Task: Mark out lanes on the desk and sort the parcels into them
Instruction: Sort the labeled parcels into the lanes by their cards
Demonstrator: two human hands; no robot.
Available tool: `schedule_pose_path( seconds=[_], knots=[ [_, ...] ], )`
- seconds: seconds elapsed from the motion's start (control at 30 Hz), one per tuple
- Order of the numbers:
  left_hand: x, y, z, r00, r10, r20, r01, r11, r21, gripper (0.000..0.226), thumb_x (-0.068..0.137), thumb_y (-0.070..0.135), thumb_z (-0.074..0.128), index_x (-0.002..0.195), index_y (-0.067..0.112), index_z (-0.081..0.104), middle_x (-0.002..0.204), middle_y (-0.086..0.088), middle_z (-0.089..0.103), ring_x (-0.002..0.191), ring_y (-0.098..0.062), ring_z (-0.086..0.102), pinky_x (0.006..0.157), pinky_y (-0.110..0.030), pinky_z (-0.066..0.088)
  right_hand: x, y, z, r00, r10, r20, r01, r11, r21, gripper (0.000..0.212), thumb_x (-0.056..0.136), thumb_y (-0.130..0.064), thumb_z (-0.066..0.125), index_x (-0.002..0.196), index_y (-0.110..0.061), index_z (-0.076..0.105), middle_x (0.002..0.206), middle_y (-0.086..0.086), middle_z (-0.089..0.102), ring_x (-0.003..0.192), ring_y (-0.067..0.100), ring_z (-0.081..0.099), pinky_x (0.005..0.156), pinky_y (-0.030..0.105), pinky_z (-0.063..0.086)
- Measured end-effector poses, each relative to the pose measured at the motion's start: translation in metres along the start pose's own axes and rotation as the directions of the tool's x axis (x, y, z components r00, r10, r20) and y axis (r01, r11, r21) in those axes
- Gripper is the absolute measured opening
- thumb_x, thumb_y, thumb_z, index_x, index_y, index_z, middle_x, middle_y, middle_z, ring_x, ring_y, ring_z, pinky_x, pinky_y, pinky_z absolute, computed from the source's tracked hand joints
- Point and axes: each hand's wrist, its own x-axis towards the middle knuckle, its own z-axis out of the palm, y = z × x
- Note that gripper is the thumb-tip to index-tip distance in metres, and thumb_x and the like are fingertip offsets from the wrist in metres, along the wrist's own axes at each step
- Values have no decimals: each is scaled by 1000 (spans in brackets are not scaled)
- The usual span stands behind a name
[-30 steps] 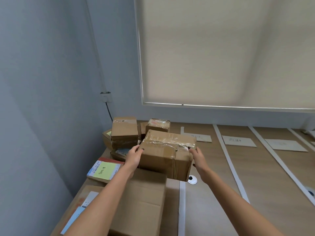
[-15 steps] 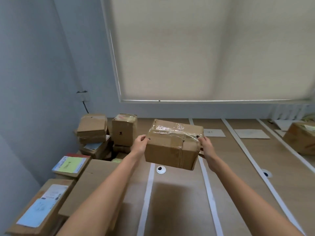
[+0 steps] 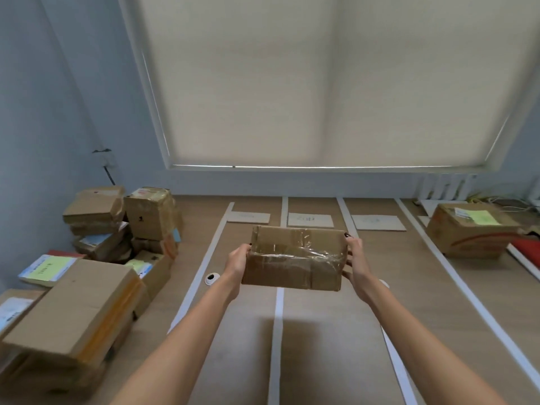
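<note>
While it hangs in the air above the surface (image 3: 336, 331), the taped cardboard parcel (image 3: 295, 258) is clamped between the two hands, one at each short end. The left hand (image 3: 238, 263) presses its palm against the left end with fingertips curled over the upper left corner; the right hand (image 3: 355, 260) cups the right end, dark-nailed fingertips hooked over the upper right corner and the thumb reaching under the lower edge. Each grip is thus closed round the parcel, which sits level, its top wrapped in crinkled clear tape, and casts a shadow onto the surface just below. It hovers over a white tape strip (image 3: 276, 340) that runs away from the camera; further white strips (image 3: 201, 276) lie to either side, marking lanes. At the far ends of the lanes lie three paper labels (image 3: 310, 220), their writing too faint to read. A jumbled heap of cardboard boxes (image 3: 122, 226) crowds the left side, well apart from the held parcel, with the nearest large box (image 3: 73, 311) cut off by the lower left edge. Far right, a box with a green note (image 3: 470, 232) rests in a lane, beside a red item (image 3: 526, 252) cut off by the frame. A round cable grommet (image 3: 211, 278) sits near the left wrist; the parcel hides part of the middle strip.
</note>
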Motion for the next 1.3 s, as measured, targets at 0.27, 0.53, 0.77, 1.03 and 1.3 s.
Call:
schedule_pose_path(
  seconds=[0.27,0.53,0.77,1.03,1.3],
  knots=[
    [-15,-12,61,1000,5,12,-5,1000,16,38,95,43,35,92,12,57,85,-3,62,76,-15,57,59,-27,48,-4,10,-58,995,49,-91,-41,995,87,23,95,-33,42,114,-19,42,101,4,53,89,17,52,69,31,45],
    [-22,-23,102,996,-85,7,85,994,66,33,91,52,44,97,20,46,92,0,55,80,-13,53,62,-31,43,-12,19,-99,990,57,-128,-45,994,96,19,95,-22,44,113,-16,46,94,5,56,82,13,50,64,28,42],
    [-21,-39,116,997,-41,63,34,992,122,59,91,35,54,142,13,33,123,-7,53,95,-14,54,68,-28,45,-19,27,-125,991,62,-115,-46,990,134,33,91,-15,40,124,-20,44,111,10,56,106,24,49,82,34,42],
    [-50,-56,126,984,77,160,-85,995,45,32,95,12,47,126,12,53,106,-4,65,89,-14,62,64,-21,48,-49,29,-150,999,-41,10,40,995,89,46,86,-2,34,121,-23,53,111,-2,65,106,17,55,83,29,46],
    [-94,-82,122,987,83,138,-82,997,-9,38,91,2,46,127,12,52,112,-6,65,98,-21,62,70,-24,50,-101,40,-165,999,8,38,-9,999,32,58,85,4,38,138,-18,44,121,0,61,113,17,54,86,26,45]
  ],
)
